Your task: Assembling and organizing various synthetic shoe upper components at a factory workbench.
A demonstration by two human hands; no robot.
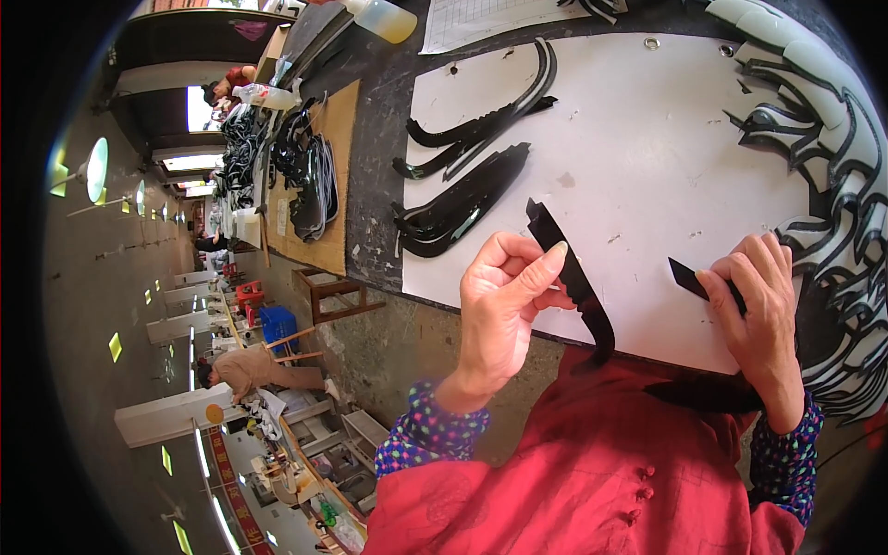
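Reading clock directions from the middle of the white board (629,166), locate the left hand (509,301) at 7 o'clock and the right hand (757,287) at 4 o'clock. The left hand pinches the curved black strip (575,268) between thumb and fingers, above the board's near edge. The strip is dark and slender, with an angular tip toward 11 o'clock, small notches along its side, and a rounded bend at the lower end (this end reaches past the board edge, over the red garment (564,444)).

The right hand is curled, its thumb pressing a flat black piece (684,275) with a slanted end pointing to 10 o'clock. A dark piece (705,394) shows below the wrist; whether the two join cannot be told.

A stack of glossy black pieces (462,203) occupies 9 o'clock, its rounded ends near the left edge; further curved strips (490,120) lie at 10 o'clock. A pile of black and grey pieces (846,176) borders the right side from 1 to 4 o'clock. Open white surface extends between these groups toward 12 o'clock, and between the hands.
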